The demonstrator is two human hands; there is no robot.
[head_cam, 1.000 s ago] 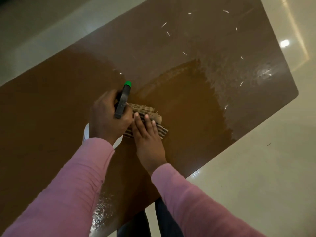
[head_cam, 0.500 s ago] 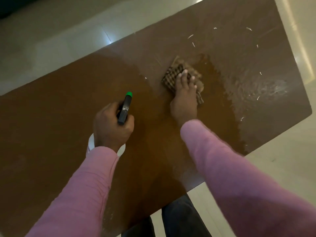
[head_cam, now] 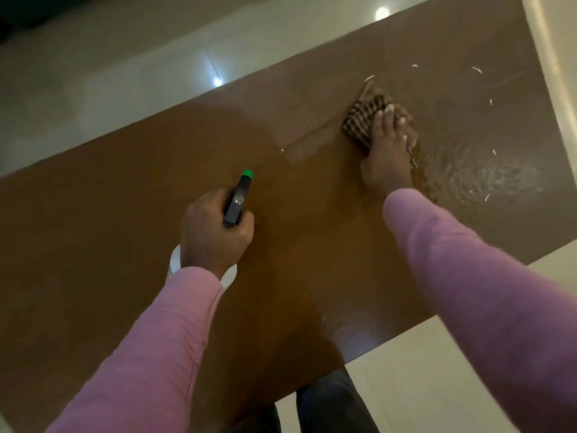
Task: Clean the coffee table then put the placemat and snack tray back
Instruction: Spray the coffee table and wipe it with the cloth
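My right hand (head_cam: 385, 151) presses a brown-and-cream checked cloth (head_cam: 359, 123), fingers straight, onto the far right part of the glossy brown rectangular coffee table (head_cam: 93, 245), beside a wet patch dotted with small white scraps (head_cam: 477, 69). My left hand (head_cam: 212, 232) is curled around a white spray bottle with black head and green nozzle (head_cam: 239, 198), above the table's middle.

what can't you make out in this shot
Head view:
spray bottle: left hand and sleeve hide most of its white body.
checked cloth: right hand covers its near part; blurred.
coffee table: left end cut by the frame edge.
white scraps: too small to identify.
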